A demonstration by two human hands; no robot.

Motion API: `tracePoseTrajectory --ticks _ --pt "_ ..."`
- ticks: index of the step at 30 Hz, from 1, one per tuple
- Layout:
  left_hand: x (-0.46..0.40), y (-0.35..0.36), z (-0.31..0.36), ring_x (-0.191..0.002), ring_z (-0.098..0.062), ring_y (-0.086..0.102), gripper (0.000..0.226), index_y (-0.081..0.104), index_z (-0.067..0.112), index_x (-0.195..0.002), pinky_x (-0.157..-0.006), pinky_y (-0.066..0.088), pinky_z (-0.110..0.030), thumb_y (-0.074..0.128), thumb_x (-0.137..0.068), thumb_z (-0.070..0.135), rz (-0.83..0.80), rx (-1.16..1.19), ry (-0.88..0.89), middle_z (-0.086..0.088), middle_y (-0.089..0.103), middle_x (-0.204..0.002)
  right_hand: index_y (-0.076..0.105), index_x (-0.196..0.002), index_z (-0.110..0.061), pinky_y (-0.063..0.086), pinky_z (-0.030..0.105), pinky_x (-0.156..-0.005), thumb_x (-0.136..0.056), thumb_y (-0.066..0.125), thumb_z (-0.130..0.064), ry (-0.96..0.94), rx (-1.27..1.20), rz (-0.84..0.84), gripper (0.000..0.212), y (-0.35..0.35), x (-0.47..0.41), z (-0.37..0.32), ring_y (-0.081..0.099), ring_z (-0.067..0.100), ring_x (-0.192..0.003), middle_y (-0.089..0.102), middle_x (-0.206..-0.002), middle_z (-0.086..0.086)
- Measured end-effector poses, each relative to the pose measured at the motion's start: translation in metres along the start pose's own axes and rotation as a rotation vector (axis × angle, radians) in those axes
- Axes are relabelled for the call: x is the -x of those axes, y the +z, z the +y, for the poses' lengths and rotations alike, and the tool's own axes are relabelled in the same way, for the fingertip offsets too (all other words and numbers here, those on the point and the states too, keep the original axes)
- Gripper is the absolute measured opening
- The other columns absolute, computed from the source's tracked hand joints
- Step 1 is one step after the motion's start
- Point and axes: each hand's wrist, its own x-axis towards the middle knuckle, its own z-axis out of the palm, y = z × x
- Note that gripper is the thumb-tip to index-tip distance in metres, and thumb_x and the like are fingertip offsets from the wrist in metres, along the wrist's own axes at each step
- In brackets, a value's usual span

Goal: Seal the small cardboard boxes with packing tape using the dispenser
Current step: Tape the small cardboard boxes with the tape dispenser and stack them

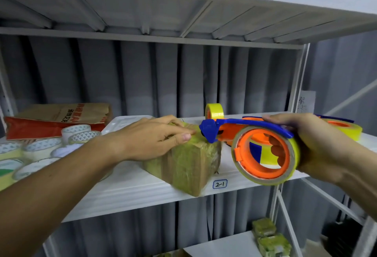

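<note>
Now the right grip (pixel 318 146) holds dispenser (pixel 263 150) beside box (pixel 191 160).

Glossy tape-wrapped cardboard box (pixel 191 160), smooth plastic dispenser (pixel 263 146), brown paper bag (pixel 67 114)

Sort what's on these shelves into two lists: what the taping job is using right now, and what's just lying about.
In use:
- cardboard box, pressed down by the left hand
- tape dispenser, gripped by the right hand

Lying about:
- clear tape rolls at left
- paper bag
- yellow tape roll at the back
- second dispenser
- taped boxes on the shelf below
</note>
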Motion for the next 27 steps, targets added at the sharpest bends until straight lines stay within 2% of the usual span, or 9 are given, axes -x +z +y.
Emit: tracePoseTrajectory --ticks 4,8,10,12,15,17,20,24,27 --pt "-0.003 0.002 -0.004 -0.122 0.013 0.043 0.057 0.041 0.068 -0.136 -0.104 0.039 -0.028 0.012 -0.087 0.077 0.003 0.017 -0.004 0.040 0.040 -0.136 0.077 -0.075 -0.009 0.058 0.035 -0.056 -0.072 0.069 -0.033 -0.003 0.005 0.000 0.026 -0.026 0.006 -0.010 0.068 0.025 -0.061 0.073 -0.082 0.017" --pt "-0.004 0.002 -0.002 -0.116 0.028 0.036 0.051 0.042 0.070 -0.133 -0.094 0.033 -0.013 0.016 -0.089 0.076 0.010 0.037 0.014 0.043 0.041 -0.132 0.078 -0.070 -0.014 0.054 0.028 -0.048 -0.074 0.066 -0.034 0.019 0.106 0.003 0.024 -0.043 0.013 -0.010 0.067 0.022 -0.055 0.073 -0.076 0.015" --pt "-0.004 0.002 -0.001 -0.119 0.026 0.037 0.050 0.043 0.069 -0.133 -0.091 0.032 -0.009 0.017 -0.091 0.076 0.007 0.047 0.005 0.043 0.043 -0.132 0.076 -0.063 -0.016 0.051 0.025 -0.043 -0.065 0.068 -0.035 0.012 0.097 0.038 0.021 -0.055 0.016 -0.014 0.063 0.018 -0.047 0.069 -0.064 0.011" --pt "-0.005 0.001 0.000 -0.120 0.019 0.042 0.055 0.045 0.068 -0.133 -0.094 0.035 -0.015 0.014 -0.090 0.081 0.013 0.031 -0.005 0.042 0.044 -0.131 0.076 -0.063 -0.015 0.050 0.025 -0.044 -0.060 0.069 -0.038 0.020 0.118 0.056 0.024 -0.067 0.018 -0.015 0.063 0.017 -0.046 0.068 -0.061 0.009" --pt "-0.012 0.000 0.006 -0.120 0.010 0.047 0.074 0.051 0.061 -0.129 -0.100 0.041 -0.030 0.016 -0.074 0.097 0.021 -0.013 -0.010 0.038 0.046 -0.129 0.078 -0.077 -0.011 0.058 0.034 -0.058 -0.062 0.078 -0.047 0.118 0.229 0.013 0.039 -0.071 0.018 -0.012 0.070 0.027 -0.064 0.075 -0.085 0.017" --pt "-0.019 0.001 0.010 -0.126 0.001 0.047 0.079 0.054 0.053 -0.121 -0.107 0.041 -0.035 0.023 -0.067 0.101 0.017 -0.028 0.009 0.034 0.045 -0.134 0.078 -0.080 -0.010 0.058 0.034 -0.061 -0.058 0.083 -0.056 0.148 0.280 0.025 0.051 -0.068 0.016 -0.012 0.069 0.027 -0.065 0.075 -0.089 0.018" --pt "-0.029 0.003 0.016 -0.149 -0.005 0.025 0.074 0.051 0.043 -0.107 -0.119 0.028 -0.035 0.029 -0.066 0.101 -0.044 -0.050 0.064 0.025 0.031 -0.157 0.073 -0.093 -0.010 0.057 0.034 -0.065 -0.054 0.080 -0.055 0.165 0.388 0.094 0.060 -0.064 0.013 -0.016 0.070 0.026 -0.066 0.076 -0.088 0.014" --pt "-0.034 0.005 0.020 -0.117 -0.012 0.057 0.063 0.034 0.045 -0.098 -0.088 0.047 -0.036 0.038 -0.066 0.099 -0.117 0.025 0.045 0.021 0.050 -0.145 0.071 -0.091 -0.013 0.053 0.027 -0.052 -0.052 0.080 -0.054 0.126 0.519 0.143 0.057 -0.060 0.006 -0.019 0.070 0.020 -0.058 0.077 -0.079 0.008" --pt "-0.033 0.006 0.021 -0.112 -0.011 0.057 0.064 0.032 0.044 -0.099 -0.087 0.047 -0.038 0.035 -0.067 0.099 -0.083 0.023 0.079 0.027 0.047 -0.141 0.071 -0.087 -0.012 0.054 0.028 -0.054 -0.061 0.081 -0.053 0.102 0.604 0.191 0.049 -0.054 -0.004 -0.021 0.070 0.021 -0.057 0.076 -0.073 0.006"
